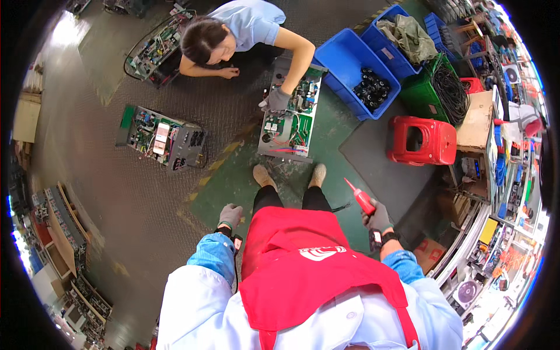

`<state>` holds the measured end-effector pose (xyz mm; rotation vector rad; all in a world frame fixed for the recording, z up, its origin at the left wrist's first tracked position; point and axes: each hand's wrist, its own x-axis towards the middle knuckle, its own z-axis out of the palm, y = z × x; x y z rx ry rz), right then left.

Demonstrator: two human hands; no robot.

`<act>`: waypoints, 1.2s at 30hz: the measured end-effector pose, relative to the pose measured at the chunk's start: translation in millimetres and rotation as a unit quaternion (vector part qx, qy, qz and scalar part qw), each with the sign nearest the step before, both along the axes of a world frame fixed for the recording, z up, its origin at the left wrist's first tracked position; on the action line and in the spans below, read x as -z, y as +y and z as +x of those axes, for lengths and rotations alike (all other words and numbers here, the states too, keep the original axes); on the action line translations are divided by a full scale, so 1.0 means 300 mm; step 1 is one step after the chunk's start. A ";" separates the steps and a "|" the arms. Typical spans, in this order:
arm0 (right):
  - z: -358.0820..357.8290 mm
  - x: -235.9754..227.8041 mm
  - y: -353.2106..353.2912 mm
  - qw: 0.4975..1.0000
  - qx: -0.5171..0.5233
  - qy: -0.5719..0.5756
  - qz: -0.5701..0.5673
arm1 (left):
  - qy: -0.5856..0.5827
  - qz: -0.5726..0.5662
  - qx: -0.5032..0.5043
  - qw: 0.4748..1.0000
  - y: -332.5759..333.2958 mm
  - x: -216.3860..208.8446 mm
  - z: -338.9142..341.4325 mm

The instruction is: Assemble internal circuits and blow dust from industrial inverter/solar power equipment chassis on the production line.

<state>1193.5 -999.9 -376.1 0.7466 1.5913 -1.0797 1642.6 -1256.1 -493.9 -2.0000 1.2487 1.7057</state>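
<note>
My right hand [378, 217], in a grey glove, is closed around a red squeeze bottle [363, 200] with a long thin nozzle pointing up and left. My left hand [231, 214], gloved as well, hangs at my left side with its fingers curled in and nothing visible in them. In front of my feet stands an open metal chassis [286, 153] with green circuit boards [300, 125] and wires inside. A co-worker bends over its far side, one grey-gloved hand [275, 101] on the boards. Neither of my hands touches the chassis.
Another open chassis [189, 146] with a phone [161, 139] on it stands to the left; a third unit [157, 55] is beyond. On the right are blue bins [338, 55], a green crate of black cable [429, 93], a red stool [423, 140] and a crowded workbench [484, 233].
</note>
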 end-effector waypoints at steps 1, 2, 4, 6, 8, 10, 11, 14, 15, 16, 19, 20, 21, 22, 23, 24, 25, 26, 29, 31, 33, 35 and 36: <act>-0.007 -0.005 0.059 0.999 0.035 0.003 0.017 | -0.050 0.026 0.043 0.997 -0.007 -0.014 -0.002; -0.008 -0.001 0.114 0.999 0.037 0.003 -0.004 | -0.050 -0.041 0.070 0.995 -0.003 -0.026 -0.024; -0.018 0.014 0.206 0.996 0.084 0.010 0.014 | 0.029 -0.059 0.022 0.998 0.012 -0.060 -0.090; -0.035 0.035 0.262 0.997 0.065 -0.010 -0.028 | 0.048 -0.083 -0.044 0.994 0.076 -0.131 -0.096; -0.066 0.051 0.300 0.998 0.056 0.012 -0.029 | 0.107 -0.059 -0.113 0.986 0.163 -0.153 -0.183; -0.118 0.048 0.338 0.997 0.015 0.004 -0.076 | 0.091 -0.077 -0.125 0.985 0.294 -0.184 -0.203; -0.154 0.035 0.364 0.995 0.013 -0.003 -0.094 | 0.102 -0.045 -0.130 0.985 0.375 -0.191 -0.200; -0.244 0.017 0.461 0.989 0.056 0.014 -0.135 | 0.072 -0.006 -0.051 0.996 0.529 -0.219 -0.227; -0.290 0.004 0.516 0.985 0.062 -0.003 -0.163 | 0.049 0.017 -0.019 0.998 0.611 -0.230 -0.269; -0.325 0.008 0.583 0.987 0.073 -0.019 -0.143 | 0.005 -0.003 0.070 0.998 0.646 -0.233 -0.317; -0.407 0.014 0.795 0.986 0.084 0.007 -0.143 | -0.001 -0.020 0.069 0.997 0.738 -0.268 -0.433; -0.431 0.027 0.874 0.986 0.094 0.025 -0.138 | 0.003 -0.044 0.082 0.996 0.750 -0.281 -0.495; -0.457 0.034 0.961 0.984 0.079 0.042 -0.156 | 0.004 -0.059 0.083 0.995 0.744 -0.279 -0.566; -0.486 0.047 1.021 0.981 0.109 0.015 -0.158 | 0.032 -0.100 0.116 0.988 0.742 -0.294 -0.587; -0.510 0.058 1.088 0.975 0.159 -0.011 -0.152 | 0.029 -0.116 0.154 0.981 0.755 -0.308 -0.609; -0.527 0.071 1.156 0.975 0.154 -0.002 -0.158 | 0.040 -0.092 0.123 0.987 0.763 -0.318 -0.647; -0.523 0.088 1.230 0.974 0.165 0.040 -0.148 | 0.049 -0.108 0.139 0.983 0.763 -0.317 -0.692; -0.535 0.115 1.258 0.975 0.178 0.064 -0.116 | 0.051 -0.109 0.137 0.983 0.771 -0.329 -0.704; -0.538 0.150 1.370 0.947 0.300 0.058 -0.100 | 0.040 -0.105 0.160 0.981 0.774 -0.365 -0.728; -0.520 0.164 1.434 0.942 0.315 0.005 -0.116 | -0.013 -0.097 0.186 0.978 0.773 -0.385 -0.733; -0.489 0.182 1.494 0.929 0.335 -0.017 -0.155 | -0.034 -0.117 0.216 0.969 0.773 -0.402 -0.741; -0.439 0.203 1.567 0.941 0.311 -0.028 -0.133 | -0.024 -0.109 0.269 0.957 0.787 -0.412 -0.759; -0.409 0.213 1.608 0.947 0.296 -0.028 -0.123 | -0.025 -0.126 0.268 0.955 0.805 -0.419 -0.770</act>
